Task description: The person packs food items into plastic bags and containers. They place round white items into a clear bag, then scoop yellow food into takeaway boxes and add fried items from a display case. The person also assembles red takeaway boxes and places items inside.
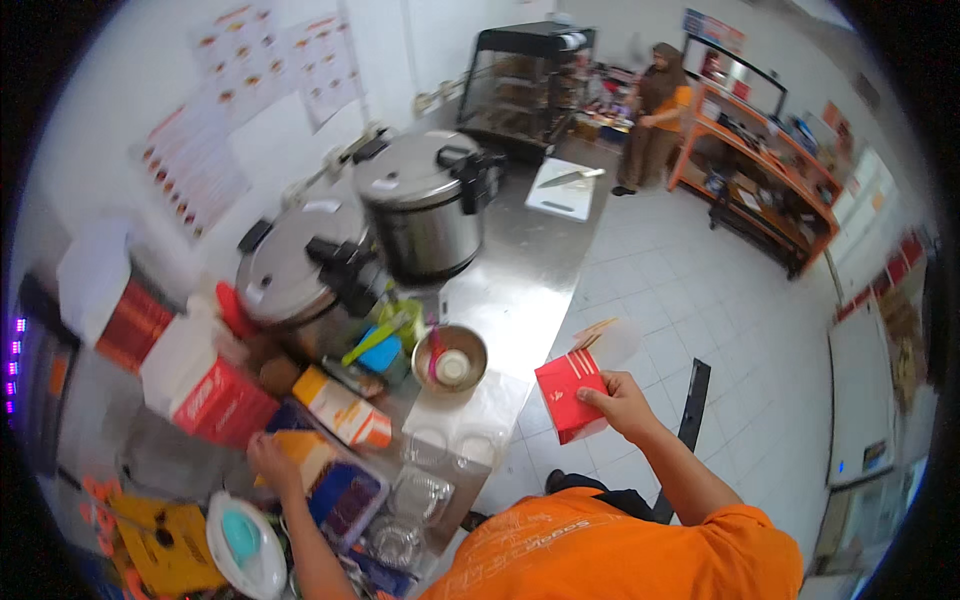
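My right hand (621, 409) grips a red paper food box (559, 394) with pale stripes, held out past the counter's edge above the floor. Thin tan strips (596, 334) and a blurred translucent piece show just beyond its top. Over the counter's left part, my left hand (276, 463) is blurred against a yellow-orange flat piece (307, 454); whether its fingers hold it is unclear. Beside that hand stand stacked red and white paper boxes (225, 405). A clear-rimmed tub with dark purple contents (349, 495) lies to its right.
Two large steel pots (420, 225) (300, 262) with clamped lids stand along the wall. A metal bowl (472, 349), clear plastic containers (420, 495) and an orange-white carton (341, 405) are on the steel counter (517, 277). A knife (562, 178) lies on a white board (562, 201). A person (660, 112) stands farther back.
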A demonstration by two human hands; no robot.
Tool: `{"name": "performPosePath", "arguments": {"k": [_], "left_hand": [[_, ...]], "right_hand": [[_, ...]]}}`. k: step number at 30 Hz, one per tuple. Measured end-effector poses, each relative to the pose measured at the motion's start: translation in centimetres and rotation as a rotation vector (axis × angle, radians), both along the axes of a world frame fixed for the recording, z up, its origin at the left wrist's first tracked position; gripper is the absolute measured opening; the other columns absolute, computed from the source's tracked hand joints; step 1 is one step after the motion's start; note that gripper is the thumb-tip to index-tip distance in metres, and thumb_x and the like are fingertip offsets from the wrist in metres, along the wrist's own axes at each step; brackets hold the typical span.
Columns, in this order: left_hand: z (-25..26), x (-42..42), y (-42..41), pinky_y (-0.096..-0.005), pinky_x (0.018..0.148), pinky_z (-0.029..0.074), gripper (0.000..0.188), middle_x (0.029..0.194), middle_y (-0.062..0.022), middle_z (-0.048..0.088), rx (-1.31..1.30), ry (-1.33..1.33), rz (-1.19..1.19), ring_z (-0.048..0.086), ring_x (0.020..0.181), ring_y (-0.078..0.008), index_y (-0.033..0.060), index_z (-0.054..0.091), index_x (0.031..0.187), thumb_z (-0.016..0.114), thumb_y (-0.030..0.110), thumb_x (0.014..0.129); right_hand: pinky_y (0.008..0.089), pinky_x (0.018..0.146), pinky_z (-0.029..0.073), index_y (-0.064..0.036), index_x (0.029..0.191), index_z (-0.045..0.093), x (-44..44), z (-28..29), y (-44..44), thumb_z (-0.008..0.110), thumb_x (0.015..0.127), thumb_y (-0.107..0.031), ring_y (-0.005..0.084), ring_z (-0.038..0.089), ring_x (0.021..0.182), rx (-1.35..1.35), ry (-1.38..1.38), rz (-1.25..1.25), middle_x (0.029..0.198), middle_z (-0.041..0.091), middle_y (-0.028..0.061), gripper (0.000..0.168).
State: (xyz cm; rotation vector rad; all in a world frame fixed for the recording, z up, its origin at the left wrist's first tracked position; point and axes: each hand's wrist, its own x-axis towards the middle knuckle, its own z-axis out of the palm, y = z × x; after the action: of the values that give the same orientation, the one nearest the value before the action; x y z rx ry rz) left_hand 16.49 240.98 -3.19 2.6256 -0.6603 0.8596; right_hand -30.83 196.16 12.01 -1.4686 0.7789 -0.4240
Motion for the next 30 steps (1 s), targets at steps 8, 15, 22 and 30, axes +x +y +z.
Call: {"name": "performPosePath", "arguments": {"k": [8, 15, 22, 30], "left_hand": [[15.3, -7.0, -10.1, -0.0454, 0.096, 0.048, 0.031, 0.122, -0.0229, 0.065, -0.346, -0.157, 0.028, 0.061, 0.114, -0.0381, -0.0025, 0.056, 0.126, 0.049, 0.020, 0.106], [7.4, -18.2, -35.0, -0.0349, 0.096, 0.044, 0.010, 0.105, -0.0097, 0.058, -0.583, 0.414, -0.431, 0.055, 0.103, -0.0218, 0.0022, 0.056, 0.107, 0.051, 0.006, 0.099], [2.5, -25.4, -61.4, -0.0496, 0.088, 0.045, 0.040, 0.099, -0.0179, 0.059, -0.206, 0.499, -0.589, 0.058, 0.096, -0.0416, 0.0062, 0.050, 0.105, 0.078, 0.024, 0.084], [-5.6, -14.9, -76.1, -0.0536, 0.093, 0.038, 0.043, 0.105, -0.0149, 0.061, 0.221, 0.466, -0.509, 0.054, 0.112, -0.0356, 0.0119, 0.059, 0.101, 0.079, 0.044, 0.080]], "right_hand": [[0.0295, 0.077, 0.056, 0.004, 0.110, 0.071, -10.6, -3.7, -8.8, 0.069, 0.096, -0.015, 0.0125, 0.069, 0.084, 0.062, -0.015, -0.055, 0.096, 0.074, 0.0066, 0.024], [0.0276, 0.075, 0.052, 0.002, 0.103, 0.073, -18.2, -6.8, -18.8, 0.072, 0.094, -0.015, 0.0089, 0.064, 0.079, -0.036, 0.005, -0.084, 0.089, 0.074, 0.0041, 0.020], [0.0318, 0.075, 0.053, 0.003, 0.102, 0.072, -20.6, -8.2, -27.6, 0.071, 0.090, -0.018, 0.0114, 0.065, 0.080, -0.060, 0.067, -0.100, 0.086, 0.074, 0.0085, 0.024], [0.0279, 0.071, 0.050, 0.002, 0.099, 0.073, -16.2, -8.7, -39.7, 0.072, 0.095, -0.019, 0.0074, 0.060, 0.077, -0.060, 0.102, -0.031, 0.085, 0.072, 0.0031, 0.022]]}}
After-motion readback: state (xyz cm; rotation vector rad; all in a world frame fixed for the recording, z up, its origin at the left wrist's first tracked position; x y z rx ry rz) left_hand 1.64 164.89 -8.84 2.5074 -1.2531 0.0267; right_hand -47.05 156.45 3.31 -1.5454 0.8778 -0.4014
